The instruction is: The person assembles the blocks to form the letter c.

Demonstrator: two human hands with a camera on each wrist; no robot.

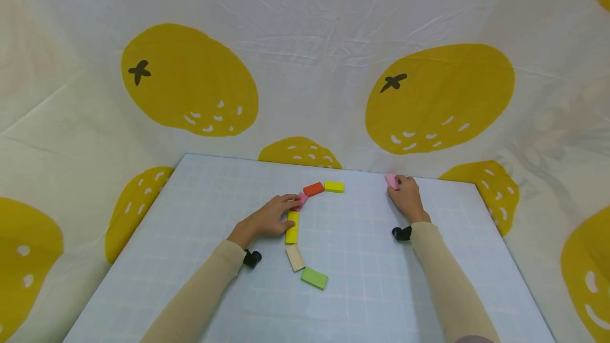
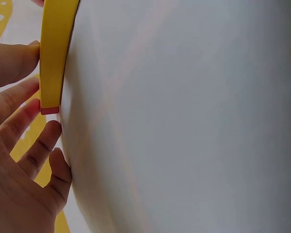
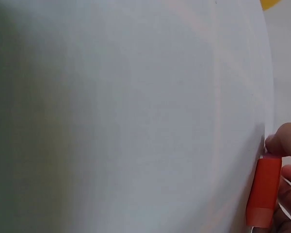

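My left hand [image 1: 271, 216] reaches over the curved row of flat blocks. Its fingertips rest on a pink block [image 1: 301, 201], partly covering it. The thumb touches the side of the yellow block [image 1: 292, 228] below; in the left wrist view this yellow block [image 2: 57, 53] stands against the thumb, a reddish end showing past it. Far to the right, my right hand [image 1: 406, 197] pinches another pink block [image 1: 391, 181] near the back edge. The right wrist view shows an orange-red block [image 3: 265, 191] by those fingers, with a pink sliver at one end; how the two relate I cannot tell.
Beyond the pink block lie a red block [image 1: 313, 189] and a second yellow one [image 1: 334, 187]. Toward the front come a plain wooden block [image 1: 295, 258] and a green block [image 1: 314, 278]. A fruit-print cloth [image 1: 310, 94] hangs behind the pale checked table [image 1: 362, 300].
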